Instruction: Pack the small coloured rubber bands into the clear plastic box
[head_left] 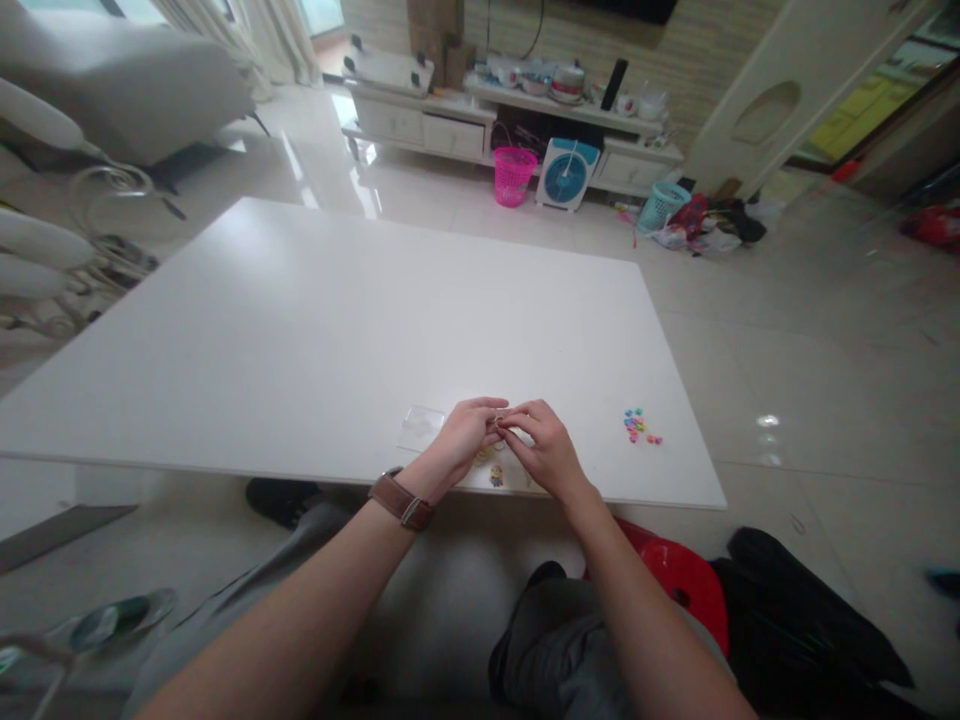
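Note:
My left hand [469,425] and my right hand [546,450] meet over the near edge of the white table [360,330]. Their fingertips pinch together around something tiny and yellowish, too small to name. Just below the hands lies a small yellow-and-blue cartoon figure [496,476]. Some thin gold-coloured rings [484,455] show on the tabletop under my fingers, partly hidden. Left of my left hand rests a clear, flat plastic box [421,428]. A brown-strapped watch [401,500] is on my left wrist.
Several small bright beads or charms [636,426] are grouped near the table's right edge. Beyond the table stand a pink basket [514,178], a blue-and-white fan [567,175] and a low cabinet [454,137]. A red stool [686,585] is beside my right leg.

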